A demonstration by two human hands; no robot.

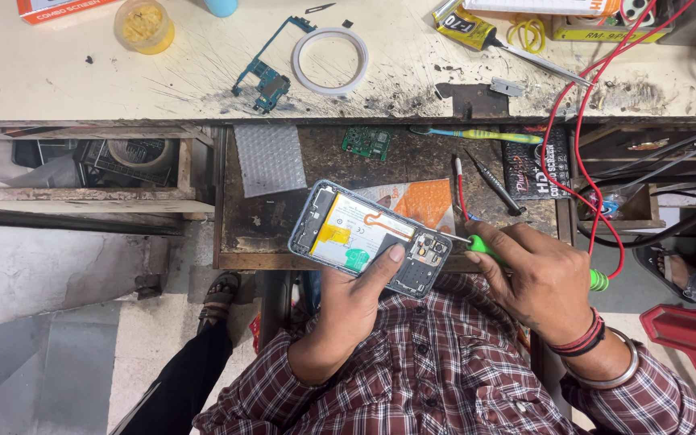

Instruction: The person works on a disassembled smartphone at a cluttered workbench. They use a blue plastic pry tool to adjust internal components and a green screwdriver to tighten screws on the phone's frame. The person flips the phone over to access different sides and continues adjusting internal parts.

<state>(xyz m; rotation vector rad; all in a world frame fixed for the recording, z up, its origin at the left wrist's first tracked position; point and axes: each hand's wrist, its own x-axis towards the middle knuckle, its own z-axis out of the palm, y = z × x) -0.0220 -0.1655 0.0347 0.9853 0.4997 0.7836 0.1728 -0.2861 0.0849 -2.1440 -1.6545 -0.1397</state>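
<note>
From the head camera, looking straight down, the left hand (356, 302) cradled an opened phone (370, 238) from beneath, its back cover off and the battery and boards showing. The thumb lay across the phone's near edge, apparently to pin it steady and tilt the camera end toward the other hand. So the left fingers were wrapped round the phone, holding it just above the edge of the pull-out shelf (267, 234) rather than resting it there.

The right hand (545, 282) gripped a green-handled screwdriver (489, 248), fingers closed tight about the handle, the thin tip reaching to the phone's right end, just beyond the left thumb. I judged the low, choked-up grip was for fine control over a small screw, though the screw itself was too small to make out.

Beyond the fingers, on the shelf, lay a small green circuit board (366, 142), a toothbrush (481, 134) and a second screwdriver (495, 184), near at hand. Farther off on the desk (58, 80) sat a tape ring (331, 60), a blue circuit board (267, 72) and a glue tube (465, 28). Red wires (582, 121) trailed down past the right wrist.
</note>
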